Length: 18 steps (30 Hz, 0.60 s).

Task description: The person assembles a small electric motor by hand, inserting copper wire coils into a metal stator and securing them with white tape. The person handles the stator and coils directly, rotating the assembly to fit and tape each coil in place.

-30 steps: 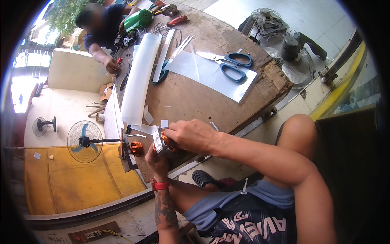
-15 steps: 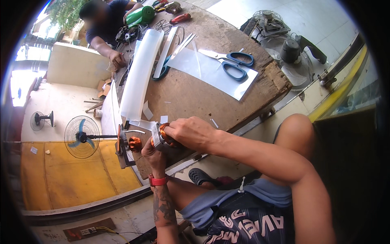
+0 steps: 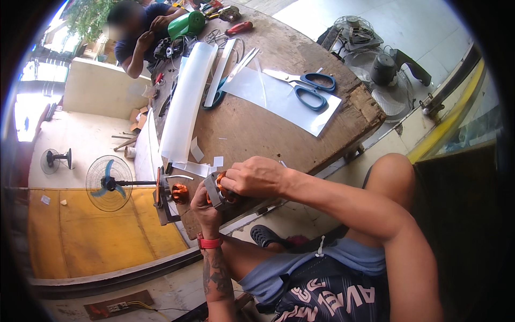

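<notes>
Head view showed both hands, left hand (image 3: 206, 206) and right hand (image 3: 256, 177), gripping a grey metal motor stator with copper windings (image 3: 219, 192) at the worn wooden table (image 3: 257, 134) near edge; judged mid-winding work, needing fine fingertip control.

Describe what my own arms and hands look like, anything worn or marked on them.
Both forearms are bare, with no sleeves and no gloves. The left hand has a red band round its wrist, and a dark tattoo runs along the forearm below it. The right hand and its arm carry nothing that shows.
</notes>
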Tool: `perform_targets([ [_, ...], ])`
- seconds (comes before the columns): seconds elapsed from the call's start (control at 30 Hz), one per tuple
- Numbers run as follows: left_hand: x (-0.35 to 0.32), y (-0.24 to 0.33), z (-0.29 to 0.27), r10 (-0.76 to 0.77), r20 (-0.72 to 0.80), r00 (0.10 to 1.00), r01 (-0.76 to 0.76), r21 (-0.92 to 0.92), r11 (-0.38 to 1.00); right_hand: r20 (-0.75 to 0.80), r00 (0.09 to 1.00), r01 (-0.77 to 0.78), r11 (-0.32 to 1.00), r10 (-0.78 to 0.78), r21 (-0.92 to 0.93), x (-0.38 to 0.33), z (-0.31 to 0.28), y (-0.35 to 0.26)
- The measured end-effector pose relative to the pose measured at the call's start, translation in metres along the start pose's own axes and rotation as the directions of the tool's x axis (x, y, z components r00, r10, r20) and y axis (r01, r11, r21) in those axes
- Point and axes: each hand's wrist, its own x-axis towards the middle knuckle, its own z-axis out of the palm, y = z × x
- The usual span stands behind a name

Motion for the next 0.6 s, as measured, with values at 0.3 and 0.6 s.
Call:
perform_targets([
  [0.3, 0.004, 0.008, -0.005, -0.176, 0.115, 0.978, 0.190, -0.134, 0.973, 0.026, 1.000, -0.016, 0.999, 0.015, 0.029, -0.001, -0.002, 0.001],
  [0.6, 0.003, -0.005, -0.005, 0.065, 0.056, 0.996, -0.072, 0.117, 0.991, 0.050, 0.995, -0.094, 0.992, 0.090, 0.085, 0.000, -0.006, -0.003],
])
